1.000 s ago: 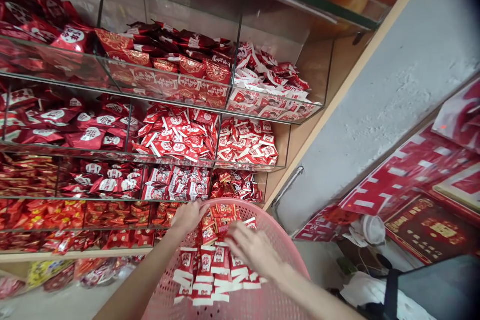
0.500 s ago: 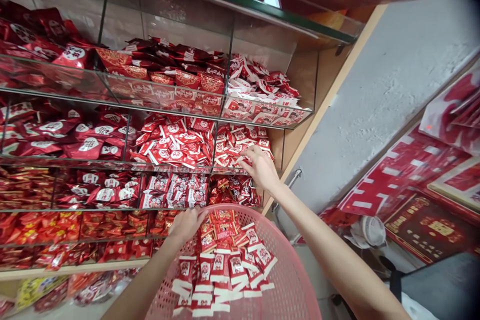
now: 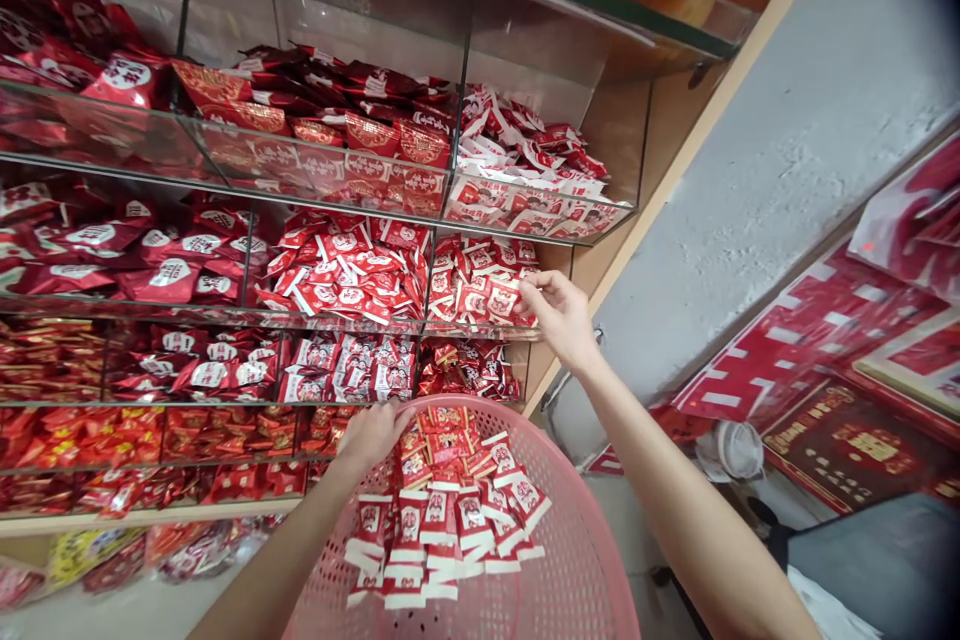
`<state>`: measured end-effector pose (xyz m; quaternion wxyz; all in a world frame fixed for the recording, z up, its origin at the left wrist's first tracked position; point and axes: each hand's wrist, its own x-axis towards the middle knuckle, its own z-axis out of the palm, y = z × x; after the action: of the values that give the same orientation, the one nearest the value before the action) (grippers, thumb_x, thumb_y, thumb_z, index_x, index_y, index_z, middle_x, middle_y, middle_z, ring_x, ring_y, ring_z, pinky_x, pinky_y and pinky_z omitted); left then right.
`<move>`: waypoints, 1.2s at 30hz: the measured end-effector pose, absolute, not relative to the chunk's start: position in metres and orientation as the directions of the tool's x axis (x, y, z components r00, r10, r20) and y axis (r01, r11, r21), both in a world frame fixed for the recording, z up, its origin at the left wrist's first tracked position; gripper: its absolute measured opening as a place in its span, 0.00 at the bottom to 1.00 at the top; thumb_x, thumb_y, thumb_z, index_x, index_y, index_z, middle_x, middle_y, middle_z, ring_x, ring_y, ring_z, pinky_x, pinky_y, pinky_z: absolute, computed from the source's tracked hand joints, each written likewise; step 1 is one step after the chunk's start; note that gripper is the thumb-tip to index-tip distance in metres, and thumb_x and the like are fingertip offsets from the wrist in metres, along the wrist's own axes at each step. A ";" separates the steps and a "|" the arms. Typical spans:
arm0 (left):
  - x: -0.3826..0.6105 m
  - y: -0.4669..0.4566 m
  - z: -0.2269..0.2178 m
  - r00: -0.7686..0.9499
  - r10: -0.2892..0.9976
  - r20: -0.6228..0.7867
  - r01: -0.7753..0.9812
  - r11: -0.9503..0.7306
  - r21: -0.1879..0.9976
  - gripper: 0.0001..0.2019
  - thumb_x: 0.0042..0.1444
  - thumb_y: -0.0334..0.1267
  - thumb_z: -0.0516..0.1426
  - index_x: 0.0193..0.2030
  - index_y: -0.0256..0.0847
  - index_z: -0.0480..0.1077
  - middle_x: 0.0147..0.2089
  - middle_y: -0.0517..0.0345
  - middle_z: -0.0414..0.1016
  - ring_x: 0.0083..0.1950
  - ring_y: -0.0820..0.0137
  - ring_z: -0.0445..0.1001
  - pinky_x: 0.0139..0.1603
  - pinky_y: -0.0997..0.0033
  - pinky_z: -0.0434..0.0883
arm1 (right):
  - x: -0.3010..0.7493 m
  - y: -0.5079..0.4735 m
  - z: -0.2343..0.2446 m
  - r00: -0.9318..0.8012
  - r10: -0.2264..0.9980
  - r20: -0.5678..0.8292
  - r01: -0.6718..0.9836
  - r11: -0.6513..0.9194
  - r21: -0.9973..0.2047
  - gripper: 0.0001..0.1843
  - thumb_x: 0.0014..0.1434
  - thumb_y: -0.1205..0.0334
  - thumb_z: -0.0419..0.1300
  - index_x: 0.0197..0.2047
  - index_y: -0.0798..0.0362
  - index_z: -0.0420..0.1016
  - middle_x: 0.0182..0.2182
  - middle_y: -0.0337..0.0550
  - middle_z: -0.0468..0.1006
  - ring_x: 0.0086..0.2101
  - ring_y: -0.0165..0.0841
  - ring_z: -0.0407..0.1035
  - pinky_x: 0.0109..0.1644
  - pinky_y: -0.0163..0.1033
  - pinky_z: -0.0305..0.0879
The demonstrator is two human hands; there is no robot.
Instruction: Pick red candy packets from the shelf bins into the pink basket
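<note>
My left hand is closed on the far rim of a pink perforated plastic basket. Inside it lie several small red-and-white wrapped sweets, with red-and-gold ones toward the far side. My right hand reaches to the right-end compartment of a middle shelf. Its thumb and fingers pinch the edge of a red-and-white wrapped sweet, in front of a pile of similar sweets behind a low glass front.
Glass-fronted shelf compartments hold red packets at several levels. A wooden side panel bounds the shelving beside a grey wall. Red boxes and a white cup-like container are at the right. Bagged goods lie below the bottom shelf.
My right hand has moved rightward from over the sweets and now pinches one at the compartment's front. My left hand stays on the basket rim. The view has shifted slightly.
</note>
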<state>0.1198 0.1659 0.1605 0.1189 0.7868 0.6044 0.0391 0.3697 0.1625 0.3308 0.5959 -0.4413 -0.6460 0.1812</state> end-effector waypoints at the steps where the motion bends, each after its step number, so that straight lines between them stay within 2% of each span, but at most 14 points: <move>1: 0.120 0.166 0.160 0.268 0.960 -0.084 0.942 -0.242 0.233 0.27 0.61 0.53 0.37 0.47 0.37 0.68 0.41 0.43 0.78 0.43 0.58 0.76 0.40 0.64 0.68 | 0.368 0.152 0.331 0.109 0.782 0.614 0.333 0.553 -0.763 0.12 0.57 0.52 0.57 0.35 0.53 0.65 0.27 0.36 0.70 0.26 0.26 0.68 0.32 0.34 0.67; 4: 0.120 0.167 0.158 0.274 0.958 -0.081 0.941 -0.249 0.229 0.28 0.61 0.55 0.36 0.46 0.38 0.68 0.41 0.44 0.78 0.43 0.56 0.76 0.39 0.63 0.68 | 0.357 0.115 0.315 0.047 0.801 0.597 0.324 0.553 -0.768 0.10 0.59 0.55 0.55 0.36 0.53 0.65 0.31 0.40 0.71 0.30 0.28 0.70 0.35 0.36 0.69; 8: 0.119 0.169 0.155 0.268 0.960 -0.085 0.943 -0.244 0.226 0.30 0.60 0.57 0.35 0.46 0.38 0.68 0.39 0.44 0.78 0.41 0.57 0.76 0.39 0.62 0.68 | 0.344 0.066 0.261 -0.142 0.881 0.451 0.389 0.468 -0.793 0.08 0.63 0.59 0.50 0.36 0.52 0.65 0.37 0.43 0.72 0.34 0.29 0.69 0.40 0.38 0.69; 12: 0.119 0.170 0.153 0.264 0.960 -0.091 0.946 -0.239 0.220 0.29 0.60 0.57 0.35 0.47 0.39 0.67 0.40 0.44 0.78 0.41 0.58 0.76 0.40 0.63 0.68 | 0.347 0.033 0.201 -0.349 0.898 0.267 0.560 0.428 -0.710 0.07 0.65 0.62 0.47 0.36 0.50 0.64 0.41 0.43 0.71 0.42 0.31 0.68 0.46 0.38 0.66; 16: 0.118 0.171 0.150 0.278 0.958 -0.076 0.940 -0.254 0.230 0.28 0.61 0.56 0.36 0.47 0.39 0.67 0.41 0.45 0.77 0.42 0.59 0.76 0.39 0.65 0.68 | 0.362 0.016 0.169 -0.469 0.872 0.141 0.632 0.443 -0.636 0.09 0.65 0.64 0.44 0.39 0.49 0.63 0.50 0.46 0.67 0.46 0.31 0.67 0.50 0.37 0.64; 25: 0.119 0.171 0.149 0.275 0.959 -0.071 0.942 -0.254 0.218 0.28 0.61 0.56 0.35 0.47 0.40 0.67 0.41 0.45 0.77 0.42 0.58 0.76 0.40 0.63 0.68 | 0.369 0.021 0.151 -0.472 0.872 0.128 0.641 0.439 -0.630 0.08 0.64 0.65 0.43 0.36 0.50 0.61 0.48 0.47 0.67 0.45 0.31 0.67 0.48 0.37 0.65; 31: 0.119 0.170 0.148 0.277 0.960 -0.045 0.943 -0.262 0.204 0.28 0.61 0.55 0.35 0.46 0.39 0.67 0.39 0.44 0.78 0.41 0.55 0.77 0.38 0.61 0.69 | 0.368 0.022 0.147 -0.493 0.867 0.077 0.678 0.438 -0.591 0.09 0.65 0.63 0.44 0.37 0.50 0.63 0.50 0.46 0.66 0.44 0.30 0.67 0.50 0.36 0.65; 36: 0.120 0.170 0.150 0.269 0.961 -0.065 0.945 -0.250 0.209 0.28 0.61 0.55 0.36 0.46 0.38 0.67 0.40 0.44 0.78 0.41 0.55 0.76 0.38 0.61 0.69 | 0.371 0.026 0.155 -0.378 0.915 0.140 0.636 0.366 -0.679 0.10 0.65 0.61 0.43 0.38 0.50 0.64 0.46 0.46 0.68 0.44 0.31 0.66 0.49 0.37 0.63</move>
<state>0.1197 0.1698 0.1495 0.1036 0.7898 0.6034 0.0378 0.3710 0.0255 0.1545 0.2588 -0.4942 -0.7848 0.2698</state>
